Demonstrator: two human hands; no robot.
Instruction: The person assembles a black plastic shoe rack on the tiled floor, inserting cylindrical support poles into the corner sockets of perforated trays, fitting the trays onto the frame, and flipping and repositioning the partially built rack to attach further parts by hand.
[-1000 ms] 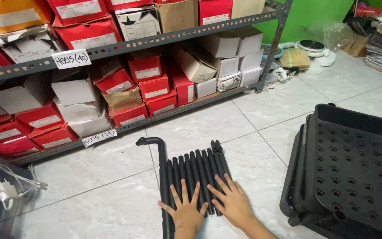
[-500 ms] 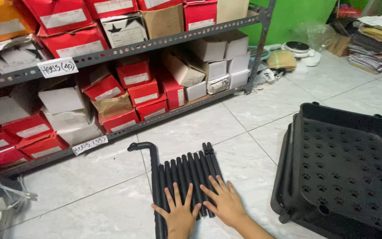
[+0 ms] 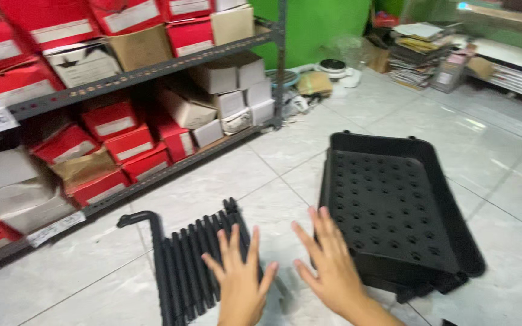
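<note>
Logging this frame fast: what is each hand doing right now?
Left hand: open, fingers spread, holding nothing, over the black tubes.
Right hand: open, holding nothing, beside the black tray.

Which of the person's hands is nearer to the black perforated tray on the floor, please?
Right. The right hand hovers at the black perforated tray's near left edge, almost touching it. The left hand is farther off, over the row of black tubes.

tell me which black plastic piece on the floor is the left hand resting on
The left hand rests on the ribbed rack of parallel bars, beside the shelf. The perforated tray stack lies by the right hand.
</note>
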